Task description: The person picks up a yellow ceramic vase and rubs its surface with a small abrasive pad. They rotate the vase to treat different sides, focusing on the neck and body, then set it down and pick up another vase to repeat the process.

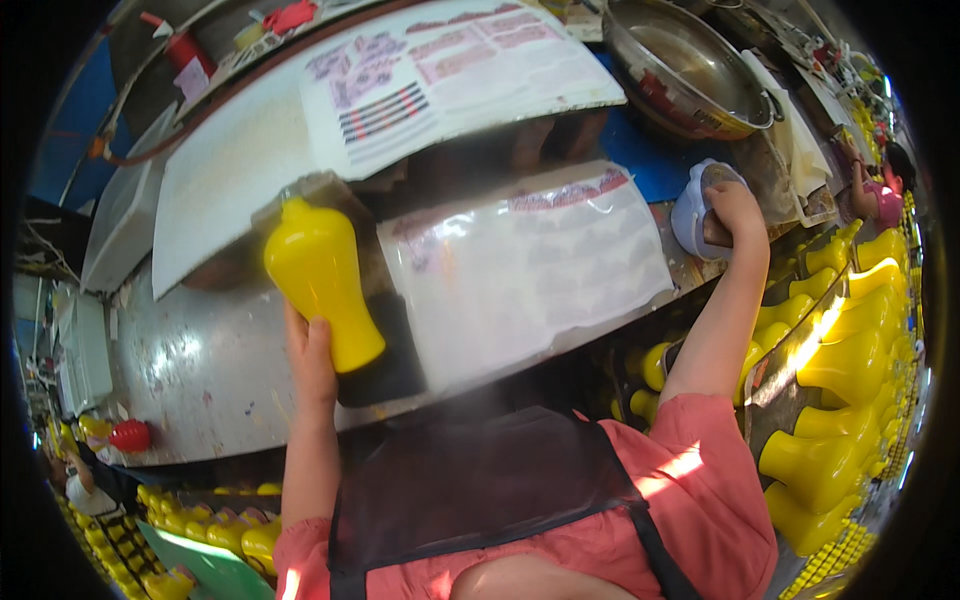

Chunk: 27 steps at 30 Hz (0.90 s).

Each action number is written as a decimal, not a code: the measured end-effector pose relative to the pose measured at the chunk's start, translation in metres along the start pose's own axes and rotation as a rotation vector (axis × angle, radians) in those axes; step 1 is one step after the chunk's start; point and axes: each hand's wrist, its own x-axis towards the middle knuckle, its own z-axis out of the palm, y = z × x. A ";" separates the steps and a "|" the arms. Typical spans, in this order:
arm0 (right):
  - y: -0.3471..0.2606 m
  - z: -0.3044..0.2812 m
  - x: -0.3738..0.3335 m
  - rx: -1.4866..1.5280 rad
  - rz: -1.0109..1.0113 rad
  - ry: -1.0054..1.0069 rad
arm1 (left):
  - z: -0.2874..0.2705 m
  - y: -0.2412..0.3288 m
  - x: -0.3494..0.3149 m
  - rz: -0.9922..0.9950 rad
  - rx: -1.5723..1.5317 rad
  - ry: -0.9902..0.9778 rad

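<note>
Left hand (313, 370) at 9 o'clock, wrapped round a yellow vase (318, 275): thumb on near face, fingers mostly hidden behind, vase pinched between them. Vase tilted, neck toward 10 o'clock, broad foot toward 8, set against a dark pad (392, 345); cannot tell whether foot touches pad. Right hand (737, 208) at 2 o'clock, arm stretched out, fingers down inside a pale blue pail (688, 215); fingertips hidden, cannot tell if they pinch anything or lie spread. Between the hands, a glossy sheet (540, 285) with reddish print along its far edge, lying on the metal bench (190, 370). Beyond it, 11 to 12 o'clock, a white board (240, 150) bearing printed sheets in purple, pink and black. At 1 o'clock a round metal basin (690, 60), with liquid in it, just past the pail. Red pot (130, 435) at 8 o'clock, near the bench edge. Clear box (125, 215) at 10. More yellow vases (825, 455) crowd racks from 3 to 4 o'clock; another row (200, 520) at 7 to 8, beside a green panel (205, 565). Dark apron (480, 485) over a red shirt at 6. Two other people farther off: one (885, 200) near 2, one (92, 490) near 8.
</note>
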 end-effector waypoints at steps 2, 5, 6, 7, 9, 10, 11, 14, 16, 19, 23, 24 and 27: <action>-0.005 -0.008 -0.010 0.070 0.068 0.076 | 0.005 0.004 -0.002 0.130 0.110 0.019; -0.022 -0.014 -0.040 0.121 0.063 0.435 | 0.014 0.009 -0.001 0.201 0.154 0.026; -0.031 -0.013 -0.054 0.166 0.029 0.462 | 0.014 0.010 0.000 0.211 0.127 0.012; -0.042 -0.012 -0.068 0.211 -0.023 0.494 | 0.013 0.012 0.000 0.220 0.173 -0.019; -0.071 -0.007 -0.096 0.338 -0.201 0.512 | 0.012 0.011 0.002 0.220 0.199 -0.046; -0.088 -0.003 -0.111 0.349 -0.291 0.462 | 0.009 0.011 0.004 0.193 0.196 -0.041; -0.108 0.003 -0.126 0.447 -0.327 0.373 | 0.008 0.009 0.007 0.227 0.213 -0.074; -0.176 0.023 -0.169 0.644 -0.496 0.165 | 0.002 0.007 0.011 0.106 -0.020 -0.200; -0.222 0.033 -0.193 0.755 -0.570 0.001 | -0.001 0.008 0.013 0.086 -0.132 -0.284; -0.284 0.035 -0.219 0.787 -0.687 -0.085 | -0.004 0.011 0.014 -0.002 -0.100 -0.297; -0.339 0.033 -0.236 0.709 -0.714 -0.130 | -0.004 0.013 0.016 0.071 -0.029 -0.292; -0.346 0.034 -0.238 0.695 -0.744 -0.133 | -0.004 0.013 0.016 0.108 0.007 -0.280; -0.357 0.046 -0.241 0.738 -0.810 -0.155 | -0.005 0.012 0.017 0.122 0.031 -0.267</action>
